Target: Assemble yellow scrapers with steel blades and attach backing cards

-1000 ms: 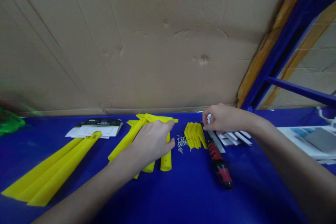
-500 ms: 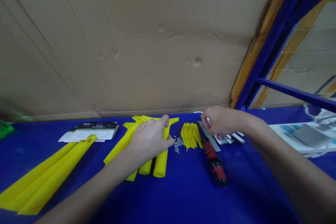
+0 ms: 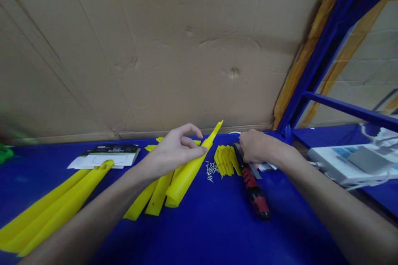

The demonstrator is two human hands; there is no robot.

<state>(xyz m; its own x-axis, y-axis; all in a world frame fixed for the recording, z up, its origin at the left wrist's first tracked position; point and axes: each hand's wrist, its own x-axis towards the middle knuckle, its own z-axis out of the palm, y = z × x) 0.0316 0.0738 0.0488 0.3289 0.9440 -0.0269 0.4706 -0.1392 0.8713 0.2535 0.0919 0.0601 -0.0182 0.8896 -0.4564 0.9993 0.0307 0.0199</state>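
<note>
My left hand (image 3: 177,145) grips a yellow tapered plastic handle (image 3: 188,174) by its upper part, between thumb and fingers. The handle's narrow tip points up and right. More yellow handles (image 3: 152,203) lie beneath and beside it. With fingers curled down, my right hand (image 3: 258,147) is at the top of a red-and-black screwdriver (image 3: 256,198), over flat grey metal blades (image 3: 255,172); what its fingertips hold is hidden. Between the hands are a heap of small screws (image 3: 210,169) and a row of small yellow plastic pieces (image 3: 225,160).
On the left, long yellow plastic pieces (image 3: 59,207) lie by black-and-white printed cards (image 3: 104,156). A white power strip (image 3: 338,165) with cables sits at the right. Cardboard (image 3: 186,49) backs the blue table (image 3: 211,232), and a blue metal frame (image 3: 320,58) rises at the right.
My left hand has lifted one yellow handle off the pile and tilted its tip up and right. The right hand has shifted slightly left and down over the blades.
</note>
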